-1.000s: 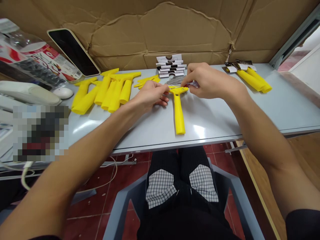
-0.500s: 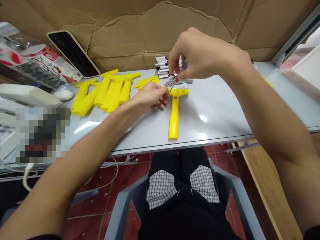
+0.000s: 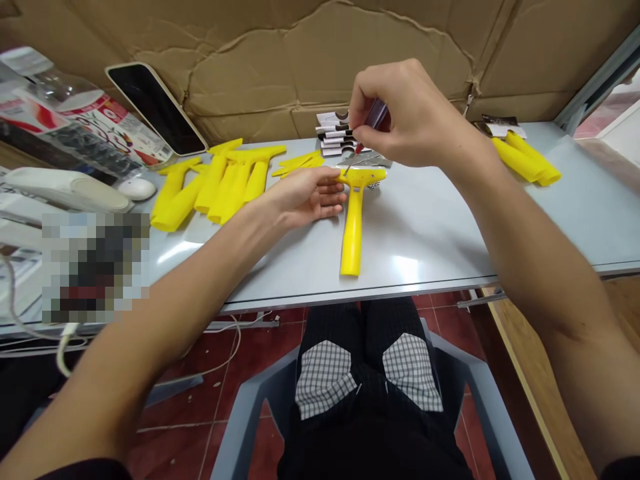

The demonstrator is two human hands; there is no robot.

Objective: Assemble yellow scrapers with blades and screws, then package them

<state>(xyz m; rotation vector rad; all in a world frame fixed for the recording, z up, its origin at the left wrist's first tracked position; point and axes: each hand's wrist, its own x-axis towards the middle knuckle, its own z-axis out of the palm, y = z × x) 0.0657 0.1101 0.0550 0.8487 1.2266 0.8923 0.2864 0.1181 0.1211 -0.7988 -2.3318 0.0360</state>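
Observation:
A yellow T-shaped scraper (image 3: 353, 230) lies on the table, its handle pointing toward me. My left hand (image 3: 316, 195) grips the left end of the scraper's head between thumb and forefinger, the other fingers loosely extended beside it. Above the head, my right hand (image 3: 403, 110) is closed around the dark purple handle of a screwdriver (image 3: 376, 115), with the red collar below the fingers. The thin shaft slants down to the left part of the head, where a screw seems to sit. Metal blades (image 3: 373, 159) lie just behind the scraper. Small screws (image 3: 373, 186) show at its right.
Several yellow scraper bodies (image 3: 233, 187) lie at the left, near flat yellow pieces (image 3: 303, 162). Black-and-white packets (image 3: 333, 137) are behind. More yellow handles (image 3: 527, 160) lie at the right. A phone (image 3: 157, 107), bottles (image 3: 107, 120) and a white mouse (image 3: 137, 189) stand left.
My right hand has turned about the screwdriver, showing more of its handle. My left fingers have uncurled and spread slightly. The view has shifted a little, bringing the yellow handles at right into sight.

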